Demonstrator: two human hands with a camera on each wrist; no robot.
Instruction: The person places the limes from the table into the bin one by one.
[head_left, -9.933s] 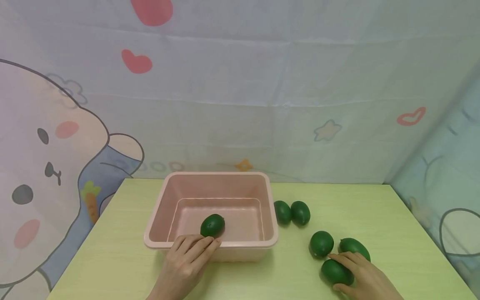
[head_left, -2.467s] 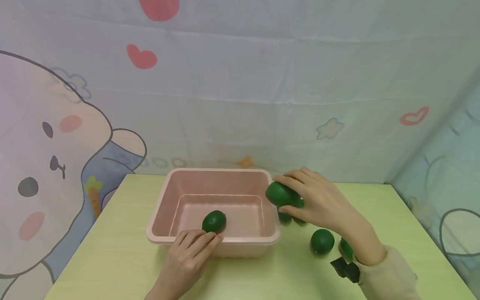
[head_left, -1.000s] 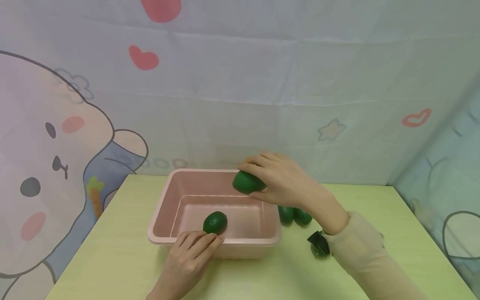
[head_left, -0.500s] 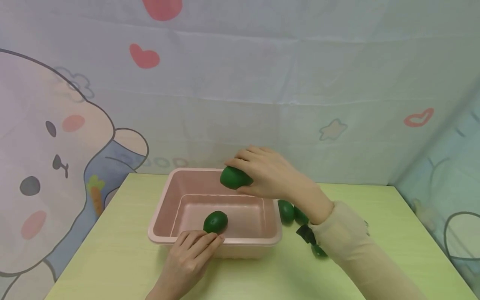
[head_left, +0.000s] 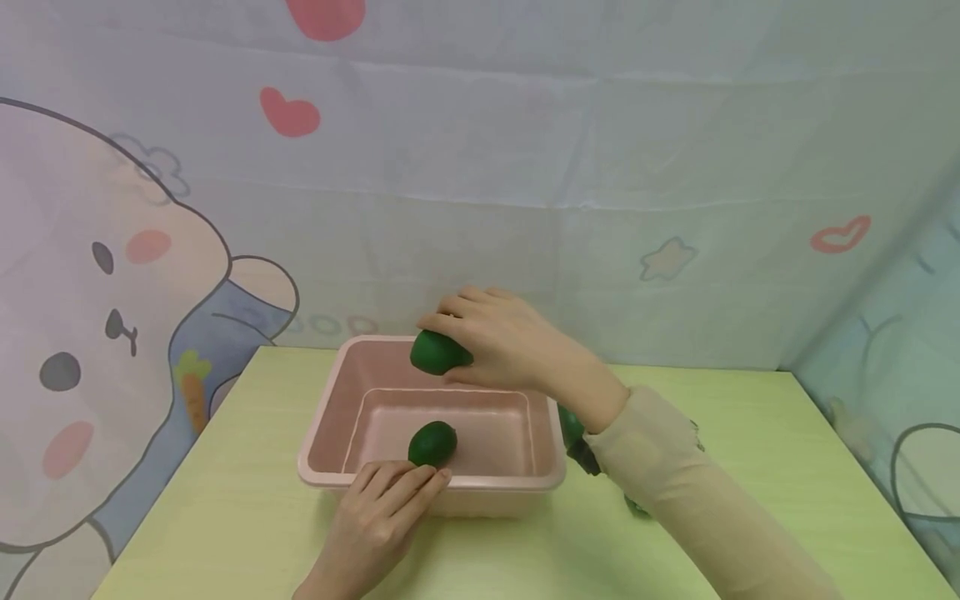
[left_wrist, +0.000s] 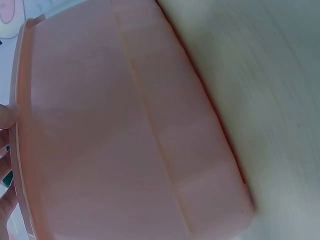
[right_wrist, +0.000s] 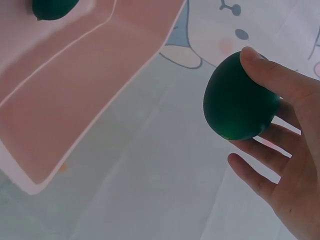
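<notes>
A dark green lime (head_left: 439, 352) is pinched between the thumb and fingers of my right hand (head_left: 498, 342), held above the back of a pink plastic tub (head_left: 551, 479). The right wrist view shows the same lime (right_wrist: 237, 100) from beneath, thumb on one side and fingers on the other. My left hand (head_left: 378, 517) grips the tub's near rim, its fingers hooked over the edge. Inside the tub, close to those fingertips, lies another lime (head_left: 432, 443). From the left wrist, the tub's outer wall (left_wrist: 100, 125) fills most of the view.
Right of the tub, a lime (head_left: 570, 425) shows partly behind the right wrist, and others are mostly hidden under the sleeve (head_left: 675, 475). The light yellow-green table (head_left: 217, 500) meets a printed cloth backdrop (head_left: 480, 167) behind the tub.
My right hand picked up a lime from the right of the table and carried it leftward over the tub. The left hand keeps its place on the rim.
</notes>
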